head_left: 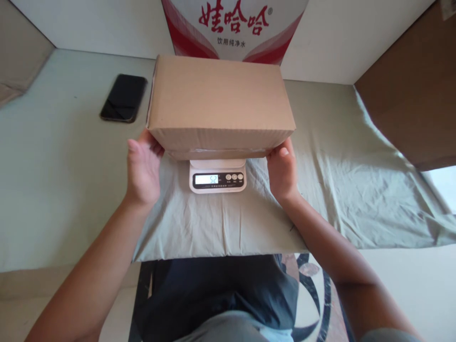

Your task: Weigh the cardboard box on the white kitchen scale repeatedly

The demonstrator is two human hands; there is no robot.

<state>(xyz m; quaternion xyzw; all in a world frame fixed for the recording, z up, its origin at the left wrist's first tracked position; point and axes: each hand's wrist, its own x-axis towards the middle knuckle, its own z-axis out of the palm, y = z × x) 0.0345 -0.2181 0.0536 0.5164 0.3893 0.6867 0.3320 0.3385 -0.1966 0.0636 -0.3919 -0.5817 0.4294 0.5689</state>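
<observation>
A red-and-white carton (235, 28) is standing at the far wall, showing red Chinese characters above smaller dark print; its top and bottom are cut off or hidden. The small white scale (217, 176) is displaying "52" on its lit screen, though its platform is lying hidden beneath the plain, unmarked cardboard box (221, 97). The box is sitting on the scale at the table's middle, its long axis running left to right. The left hand (142, 168) is pressing open-palmed against the box's near-left corner, and the right hand (282, 171) is cupping the near-right corner, fingers tucked out of sight. A dark phone (123, 98) is lying far left on the grey-green cloth (338, 190).
</observation>
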